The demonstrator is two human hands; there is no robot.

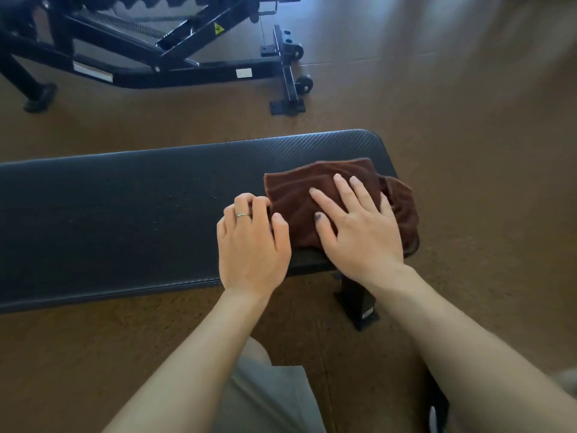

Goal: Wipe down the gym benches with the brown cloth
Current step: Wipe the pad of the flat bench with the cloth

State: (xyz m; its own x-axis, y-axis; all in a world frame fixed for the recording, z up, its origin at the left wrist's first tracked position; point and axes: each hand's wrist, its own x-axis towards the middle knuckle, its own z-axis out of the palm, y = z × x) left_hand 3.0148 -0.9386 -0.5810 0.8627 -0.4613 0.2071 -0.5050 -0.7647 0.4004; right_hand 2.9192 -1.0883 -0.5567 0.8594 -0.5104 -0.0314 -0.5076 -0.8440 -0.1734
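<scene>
Lying crumpled at the right end of the black padded desk [125, 214], the brown cloth [315, 195] sits under the right hand [356, 223], which presses down on it with fingers straight and spread, palm flat on the fabric. Most of the cloth shows beyond and to the left of those fingers, while one bunched part spills over the right edge of the desk, just past the outer side of that hand. A dark mark shows on the thumbnail of the right hand.

The left hand [253, 239] rests on the desk just beside the cloth, at its left edge. Its fingers are curled and their tips meet the fabric's border; whether they actually pinch the cloth or only touch it cannot be told. A thin ring [242, 215] sits on one of its fingers.

Both forearms reach in from the lower edge of the view, above a grey garment at the person's lap. The desk stands on a brown floor [468, 120], with one black foot [359, 307] visible below its right end. Well apart, across the floor at the top left, stands the black metal frame [175, 70] of another gym machine with small wheels.
</scene>
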